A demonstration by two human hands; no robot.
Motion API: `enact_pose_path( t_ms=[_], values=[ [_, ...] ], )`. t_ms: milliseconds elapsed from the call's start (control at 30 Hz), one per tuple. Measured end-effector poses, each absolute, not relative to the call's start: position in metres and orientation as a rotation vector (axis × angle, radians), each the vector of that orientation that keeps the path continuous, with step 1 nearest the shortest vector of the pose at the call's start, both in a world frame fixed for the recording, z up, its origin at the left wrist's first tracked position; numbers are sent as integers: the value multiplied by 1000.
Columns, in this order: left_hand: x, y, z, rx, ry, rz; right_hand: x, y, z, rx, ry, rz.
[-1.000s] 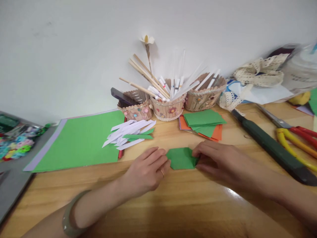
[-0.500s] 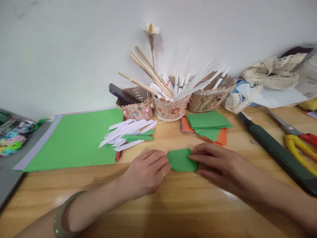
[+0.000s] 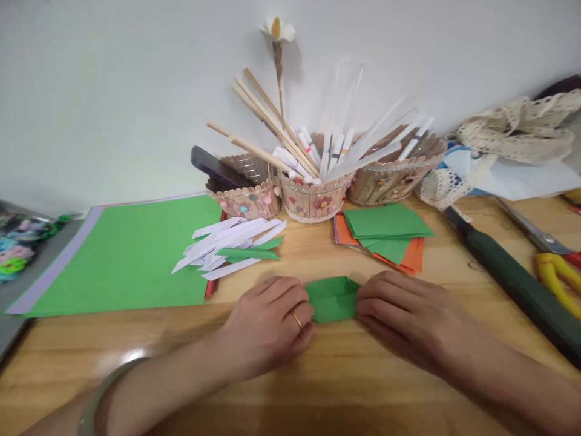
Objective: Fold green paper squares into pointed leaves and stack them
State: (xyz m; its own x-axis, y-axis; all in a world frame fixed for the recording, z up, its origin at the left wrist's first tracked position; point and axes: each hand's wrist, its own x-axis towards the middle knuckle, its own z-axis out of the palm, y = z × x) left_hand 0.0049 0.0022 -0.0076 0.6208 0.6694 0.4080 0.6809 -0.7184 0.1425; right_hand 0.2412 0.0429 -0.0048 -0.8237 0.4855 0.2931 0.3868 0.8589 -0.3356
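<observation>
A small folded piece of green paper (image 3: 333, 298) lies on the wooden table (image 3: 318, 387) in front of me. My left hand (image 3: 267, 324), a ring on one finger, presses down on its left edge with the fingers curled together. My right hand (image 3: 399, 312) covers the paper's right edge, fingers bent down onto it. Both hands hold the paper flat against the table. A bracelet (image 3: 97, 399) sits on my left wrist.
A large green sheet (image 3: 122, 257) lies at the left, folded white and green strips (image 3: 229, 242) beside it. Three decorated stick cups (image 3: 313, 194) stand at the wall. Green and orange paper squares (image 3: 385, 233), a dark utility knife (image 3: 512, 281), yellow-handled scissors (image 3: 556, 281) and lace (image 3: 512, 130) are at the right.
The green paper has been folded narrower. My right hand has slid further over its right side, and the view has shifted slightly.
</observation>
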Motion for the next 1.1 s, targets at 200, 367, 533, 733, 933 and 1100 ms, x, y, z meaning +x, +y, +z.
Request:
enact_pose_path(
  t_ms=[200,367,533,733,933,1100],
  values=[
    [7,1,-7,-2827,-1340,-799,240,45,-10,-758,-2560,501],
    [10,-1,-4,-2900,-1685,-1019,238,44,-12,-915,-2509,656],
    [11,-1,-3,-2884,-1880,-1078,233,41,-9,-1028,-2492,679],
    [13,-1,-5,-2834,-1961,-1105,229,38,-8,-1094,-2461,669],
    [17,-1,-4,-2852,-2002,-894,226,37,-9,-1109,-2455,624],
    [22,1,0,-2844,-2109,-463,224,35,-8,-1096,-2503,456]
  ],
)
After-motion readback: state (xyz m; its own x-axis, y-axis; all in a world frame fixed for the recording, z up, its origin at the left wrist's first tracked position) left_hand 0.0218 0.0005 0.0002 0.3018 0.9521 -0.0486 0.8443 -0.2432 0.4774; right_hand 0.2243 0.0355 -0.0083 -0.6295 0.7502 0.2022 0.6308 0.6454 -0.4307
